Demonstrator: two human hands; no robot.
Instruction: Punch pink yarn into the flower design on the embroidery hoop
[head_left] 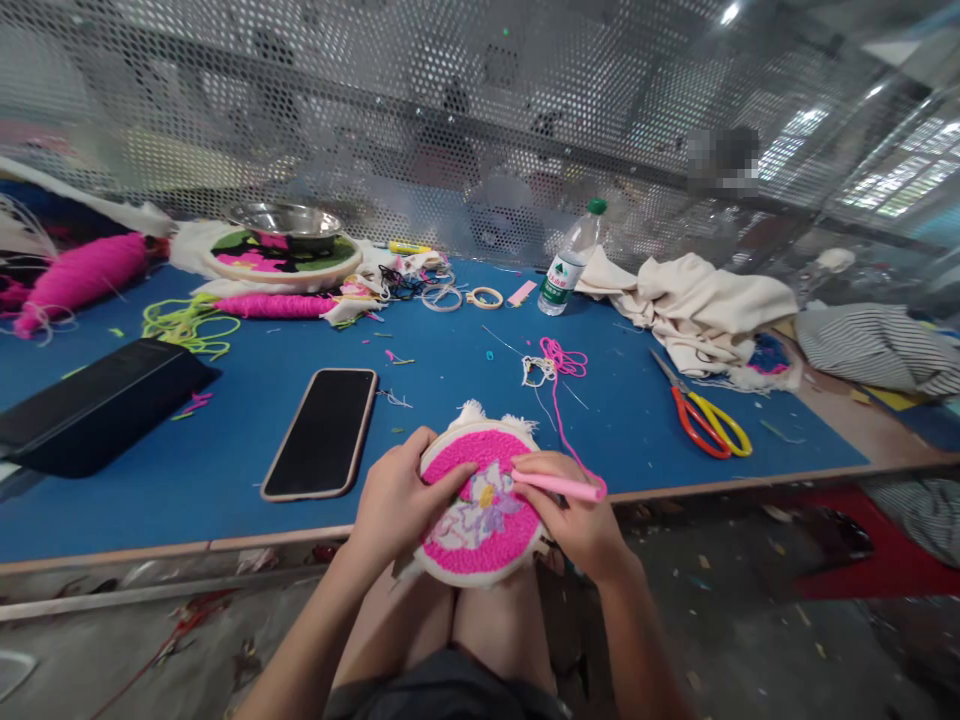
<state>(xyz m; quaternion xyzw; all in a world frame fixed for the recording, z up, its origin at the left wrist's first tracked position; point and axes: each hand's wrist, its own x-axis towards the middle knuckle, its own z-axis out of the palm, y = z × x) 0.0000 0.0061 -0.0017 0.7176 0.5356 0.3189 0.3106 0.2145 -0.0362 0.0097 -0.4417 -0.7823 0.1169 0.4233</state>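
My left hand [405,495] grips the left rim of a round embroidery hoop [474,578], its thumb lying on the stitched face. The hoop rests above my lap against the table edge. Bright pink loops surround a white and lilac flower [487,508] with a yellow centre. In my right hand [577,520] is a pink punch needle [564,486], its tip end near the flower's upper right and hidden by my fingers. Pink yarn [559,415] runs from the tool's back end up to a loose coil on the table.
On the blue table [442,350] lie a phone [322,435], a black case [105,405], red-and-yellow scissors [701,410] and cream cloth [705,300]. A water bottle [566,265], a metal bowl [289,222] and pink yarn skeins [90,275] are farther back, before a perforated metal screen [360,120].
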